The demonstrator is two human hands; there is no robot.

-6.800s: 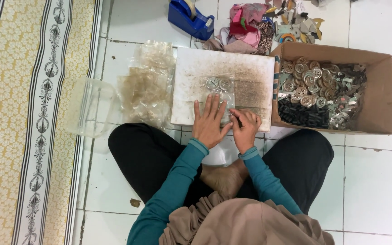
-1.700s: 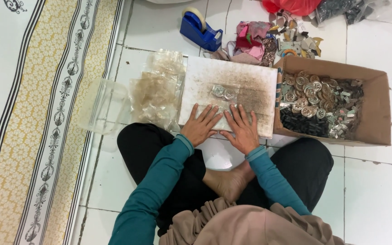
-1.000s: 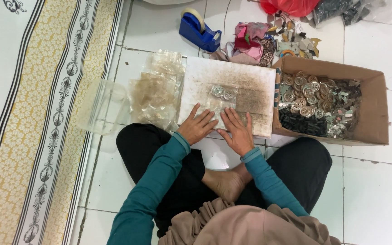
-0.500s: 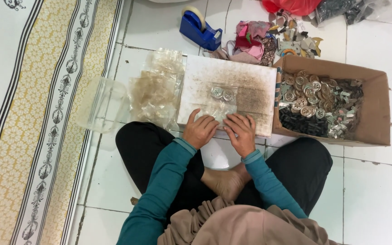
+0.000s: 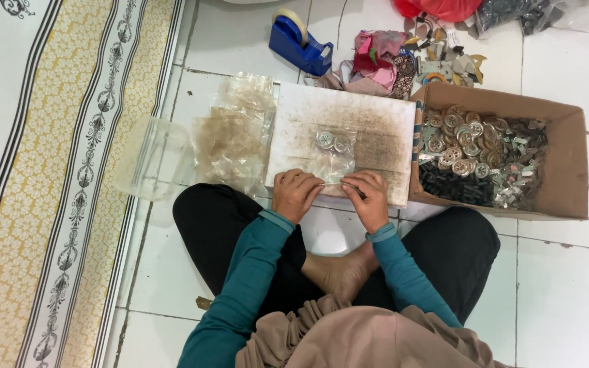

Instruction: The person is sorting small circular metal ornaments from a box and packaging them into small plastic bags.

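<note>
Person seated cross-legged on the white tiled floor (image 5: 567, 286), teal sleeves, working at a stained white board (image 5: 376, 129) laid flat in front of the knees.

Left hand (image 5: 296, 194): fingers curled, pinching the near edge of a small clear plastic bag (image 5: 332, 158) at its left corner. Right hand (image 5: 368, 197): likewise curled, pinching the same edge at the right corner. The hands sit close together at the board's near edge, the bag's mouth stretched between them. How firmly the edge is pinched cannot be read from above; it looks like thumb against forefinger on both sides.

The bag lies on the board and runs away from the person. Two round silver pieces (image 5: 333, 141) sit inside it near the far end, side by side.

Left of the board: a loose heap of empty clear bags (image 5: 230, 136), touching the board's edge. Further left, a clear plastic container (image 5: 153, 158) lying near the patterned yellow mat (image 5: 56, 204).

Right of the board, touching it: an open cardboard box (image 5: 570, 163) holding many round silver pieces, black parts and small metal bits.

Beyond the board: a blue tape dispenser (image 5: 300, 46), and a pile of coloured fabric scraps (image 5: 383, 61) just beside the box's far corner.
</note>
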